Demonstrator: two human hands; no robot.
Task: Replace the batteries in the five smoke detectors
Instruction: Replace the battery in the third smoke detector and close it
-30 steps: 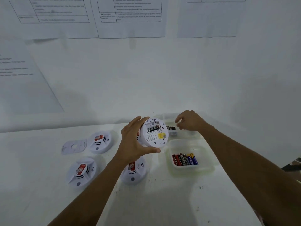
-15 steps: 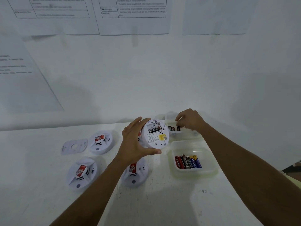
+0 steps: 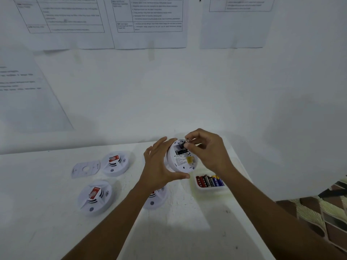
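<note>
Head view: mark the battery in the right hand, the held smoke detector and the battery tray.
battery (image 3: 182, 145), head view, on its dark body below the round end.
held smoke detector (image 3: 181, 166), head view, on the white back face.
battery tray (image 3: 208, 189), head view, on its near wall.

Wall: plain white, it filled the view from 9 through 12 to 3 o'clock, behind the table.
Sheets at 12 o'clock: three white printed sheets with ruled tables hung side by side; the text was too small to read.
Sheet at 9 o'clock: a further sheet with lines of text, seen at a slant.
Table: white matte top with small dark specks, spreading from centre toward 6 and 8 o'clock.
Floor at 4 o'clock: a brown and cream geometric pattern showed beyond the table's right edge.
Light: soft and even, with faint grey shadows on the wall.
</note>
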